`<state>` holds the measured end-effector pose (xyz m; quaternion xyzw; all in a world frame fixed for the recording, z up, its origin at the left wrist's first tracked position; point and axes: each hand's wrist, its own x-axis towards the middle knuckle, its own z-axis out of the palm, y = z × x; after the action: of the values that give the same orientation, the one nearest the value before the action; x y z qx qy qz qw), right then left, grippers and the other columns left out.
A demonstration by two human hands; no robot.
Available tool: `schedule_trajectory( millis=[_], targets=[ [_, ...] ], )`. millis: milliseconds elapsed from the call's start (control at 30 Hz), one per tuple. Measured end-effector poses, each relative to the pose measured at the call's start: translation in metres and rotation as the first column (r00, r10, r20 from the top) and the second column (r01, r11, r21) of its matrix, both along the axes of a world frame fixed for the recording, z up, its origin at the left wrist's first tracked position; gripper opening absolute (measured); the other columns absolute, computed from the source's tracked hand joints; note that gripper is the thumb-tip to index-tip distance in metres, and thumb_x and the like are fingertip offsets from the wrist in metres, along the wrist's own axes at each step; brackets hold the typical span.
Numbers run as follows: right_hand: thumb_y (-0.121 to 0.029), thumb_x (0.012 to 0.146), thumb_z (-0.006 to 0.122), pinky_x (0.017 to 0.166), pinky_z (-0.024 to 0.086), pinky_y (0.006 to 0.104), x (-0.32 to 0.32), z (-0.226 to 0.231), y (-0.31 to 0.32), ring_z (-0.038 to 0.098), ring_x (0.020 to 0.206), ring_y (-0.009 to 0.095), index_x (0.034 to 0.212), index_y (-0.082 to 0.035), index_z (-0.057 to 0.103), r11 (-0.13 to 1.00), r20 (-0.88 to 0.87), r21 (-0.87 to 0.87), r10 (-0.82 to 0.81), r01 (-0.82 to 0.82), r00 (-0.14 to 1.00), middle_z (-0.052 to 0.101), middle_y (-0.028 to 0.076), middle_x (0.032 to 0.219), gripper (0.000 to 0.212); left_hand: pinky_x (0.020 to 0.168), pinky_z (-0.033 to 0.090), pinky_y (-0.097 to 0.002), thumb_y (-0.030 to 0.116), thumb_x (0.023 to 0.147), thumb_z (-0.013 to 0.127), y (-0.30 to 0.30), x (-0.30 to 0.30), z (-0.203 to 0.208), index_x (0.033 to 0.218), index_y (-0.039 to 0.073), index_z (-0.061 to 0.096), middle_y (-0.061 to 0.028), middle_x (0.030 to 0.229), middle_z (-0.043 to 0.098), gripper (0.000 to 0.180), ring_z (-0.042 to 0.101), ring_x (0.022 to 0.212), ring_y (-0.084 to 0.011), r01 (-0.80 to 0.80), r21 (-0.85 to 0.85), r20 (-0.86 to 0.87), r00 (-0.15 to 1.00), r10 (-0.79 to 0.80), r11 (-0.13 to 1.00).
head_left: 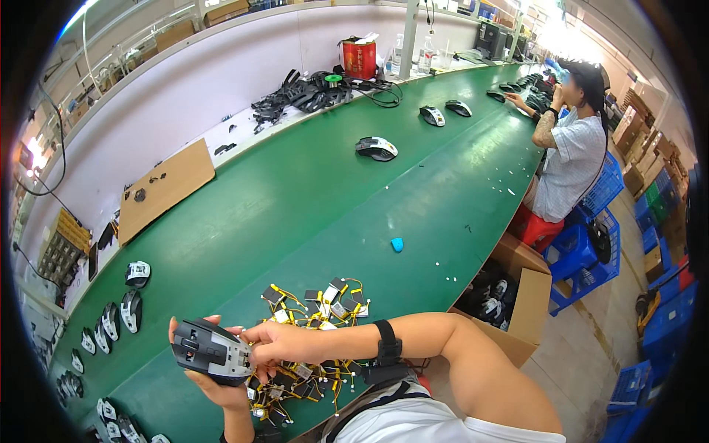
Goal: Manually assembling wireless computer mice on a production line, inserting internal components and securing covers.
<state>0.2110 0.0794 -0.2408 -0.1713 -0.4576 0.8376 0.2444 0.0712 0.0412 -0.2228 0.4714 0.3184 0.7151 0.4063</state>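
A black and grey computer mouse [210, 353], its top partly uncovered at the right end, is gripped in my left hand [224, 393]. The fingers of that hand wrap round both sides of it, above the near left part of the green bench. My right hand [275, 344] reaches in from the right, fingers bent together against the mouse's right end. Whatever they pinch is hidden. Beneath and beyond my right hand lies a loose heap of small battery packs [325, 308] with yellow tape and thin wires.
More mice [131, 311] stand along the left, others [377, 148] farther down the green bench [281, 214]. A blue lump [397, 244] lies mid-bench. Cardboard [168, 190] borders the far side; an open carton [526, 303] stands right. A co-worker [576, 140] sits at the far right.
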Motion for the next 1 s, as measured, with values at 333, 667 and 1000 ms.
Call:
schedule_trajectory(
  millis=[333, 667, 1000],
  targets=[
    [-0.016, 0.086, 0.057, 0.065, 0.051, 0.0225, 0.003, 0.002, 0.001, 0.067, 0.076, 0.013, 0.11, 0.003, 0.057, 0.999, -0.006, 0.042, 0.005, -0.005, 1.0, 0.067, 0.009, 0.097, 0.031, 0.07, 0.055, -0.0382, 0.065, 0.09, 0.041, 0.0, -0.005, -0.007, 0.144, 0.01, 0.018, -0.0193, 0.112, 0.054, 0.081, 0.064, 0.083, -0.0287, -0.005, 0.026, -0.033, 0.999, 0.005, 1.0],
    [-0.01, 0.086, 0.055, 0.071, 0.051, 0.0245, 0.003, -0.003, -0.004, 0.067, 0.081, 0.015, 0.142, 0.004, 0.032, 0.999, 0.046, -0.022, -0.029, 0.03, 0.999, 0.068, 0.01, 0.096, 0.062, 0.075, 0.057, -0.0417, 0.064, 0.09, 0.042, -0.002, -0.008, -0.008, 0.143, 0.008, 0.017, -0.0238, 0.113, 0.054, 0.081, 0.065, 0.089, -0.031, 0.038, 0.048, -0.057, 0.998, -0.036, 0.998],
    [-0.015, 0.087, 0.068, 0.082, 0.049, 0.0265, 0.011, 0.005, 0.006, 0.059, 0.089, 0.01, 0.127, 0.001, 0.047, 0.882, 0.089, 0.459, 0.078, -0.11, 0.993, 0.063, 0.007, 0.096, 0.048, 0.076, 0.056, -0.0436, 0.06, 0.094, 0.037, 0.009, -0.035, 0.002, 0.144, 0.01, 0.019, -0.0224, 0.113, 0.055, 0.073, 0.065, 0.089, -0.033, 0.056, 0.045, 0.183, 0.981, -0.064, 0.997]
  ],
)
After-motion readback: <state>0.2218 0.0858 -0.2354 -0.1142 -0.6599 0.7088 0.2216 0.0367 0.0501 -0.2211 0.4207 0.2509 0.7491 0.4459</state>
